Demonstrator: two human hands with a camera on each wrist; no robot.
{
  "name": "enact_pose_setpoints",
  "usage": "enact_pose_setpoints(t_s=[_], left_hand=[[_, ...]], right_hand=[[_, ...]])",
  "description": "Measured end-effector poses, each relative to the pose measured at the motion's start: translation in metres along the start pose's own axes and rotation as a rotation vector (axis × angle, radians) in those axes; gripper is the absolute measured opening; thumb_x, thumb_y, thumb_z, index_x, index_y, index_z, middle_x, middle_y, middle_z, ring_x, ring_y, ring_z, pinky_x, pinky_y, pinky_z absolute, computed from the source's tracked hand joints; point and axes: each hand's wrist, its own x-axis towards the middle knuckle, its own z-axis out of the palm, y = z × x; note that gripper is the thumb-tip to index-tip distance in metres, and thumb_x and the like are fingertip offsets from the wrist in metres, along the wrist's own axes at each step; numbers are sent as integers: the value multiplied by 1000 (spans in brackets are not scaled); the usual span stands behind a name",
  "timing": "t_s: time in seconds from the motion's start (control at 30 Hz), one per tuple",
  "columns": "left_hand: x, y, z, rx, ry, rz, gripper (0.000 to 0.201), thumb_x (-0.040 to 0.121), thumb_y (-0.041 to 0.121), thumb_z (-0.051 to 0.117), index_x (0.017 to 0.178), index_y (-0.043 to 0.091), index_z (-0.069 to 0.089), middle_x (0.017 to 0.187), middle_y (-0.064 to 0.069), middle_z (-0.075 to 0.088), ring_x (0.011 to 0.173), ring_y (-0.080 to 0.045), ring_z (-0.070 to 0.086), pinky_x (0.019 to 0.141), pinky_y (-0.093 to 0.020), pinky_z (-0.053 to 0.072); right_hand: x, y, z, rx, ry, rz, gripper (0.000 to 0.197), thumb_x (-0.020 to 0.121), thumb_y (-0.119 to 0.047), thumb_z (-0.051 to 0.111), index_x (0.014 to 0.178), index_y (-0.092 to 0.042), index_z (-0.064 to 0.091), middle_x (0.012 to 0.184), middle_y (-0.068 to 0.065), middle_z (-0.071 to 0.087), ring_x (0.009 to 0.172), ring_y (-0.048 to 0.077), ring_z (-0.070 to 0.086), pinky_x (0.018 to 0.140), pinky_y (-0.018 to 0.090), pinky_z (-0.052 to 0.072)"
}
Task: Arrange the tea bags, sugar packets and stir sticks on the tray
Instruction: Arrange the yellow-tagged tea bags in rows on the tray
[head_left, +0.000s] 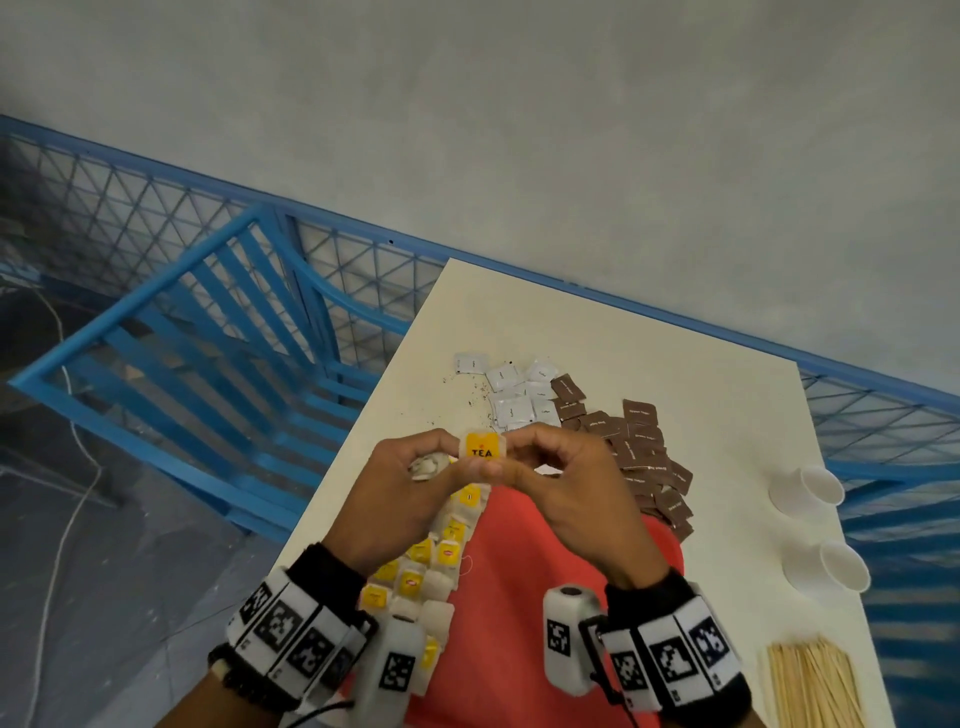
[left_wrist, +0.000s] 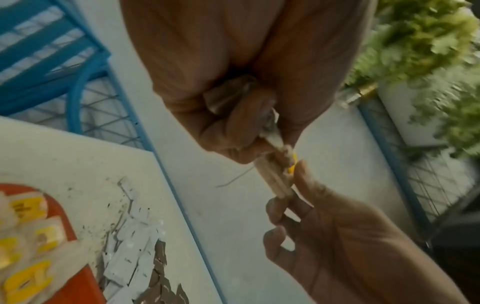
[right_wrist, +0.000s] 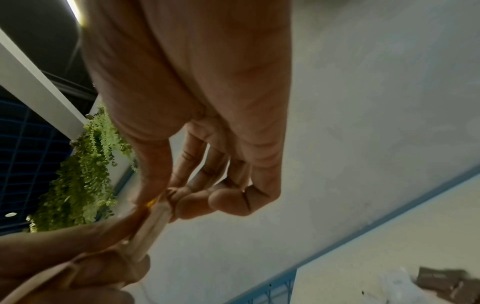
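Both hands hold a tea bag with a yellow "TEA" tag above the red tray. My left hand pinches its left edge and keeps more tea bags bunched in the palm. My right hand pinches the right edge between thumb and fingertips. A double row of yellow-tagged tea bags lies along the tray's left side. White sugar packets and brown sugar packets lie heaped on the table beyond the tray. Wooden stir sticks lie at the lower right.
The cream table has loose tea grains near the white packets. Two white paper cups lie on their sides at the right edge. A blue slatted chair stands left of the table, a blue mesh fence behind.
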Motion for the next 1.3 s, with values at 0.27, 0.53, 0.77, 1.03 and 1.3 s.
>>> enact_pose_setpoints(t_s=[0.27,0.53,0.77,1.03,1.3], left_hand=[[-14,-39,-40,-80,176,-258,20,90,23,69,87,4,67,49,2,52,38,-10,41,38,-15,29],[-45,-92,-70,-82,161,-477,23,94,24,65,90,1,68,44,-3,45,36,-12,34,44,-19,27],[-37,-87,-69,-224,120,-547,41,93,40,55,96,1,67,56,0,42,39,-10,35,41,-18,27],[-26,-76,-61,-483,86,-652,52,93,53,49,102,7,71,71,-6,57,52,-17,54,41,-20,35],[-16,-72,-29,-716,-61,-649,41,87,39,73,109,6,68,80,-10,53,55,-14,55,33,-20,39]], right_hand=[[16,94,43,1,54,385,13,86,-10,75,77,-2,68,63,1,57,59,6,48,57,15,43],[13,174,91,88,147,699,23,80,-6,79,62,-8,64,57,3,59,51,13,49,52,25,43],[17,180,107,-112,246,718,33,72,-22,83,71,-18,51,73,10,69,65,28,65,60,41,53],[17,137,98,-234,192,584,38,77,-28,81,78,-18,43,74,0,57,63,12,49,58,28,41],[-34,42,63,-409,-223,-202,39,87,-19,65,120,-38,59,110,-10,54,97,6,53,83,19,45]])
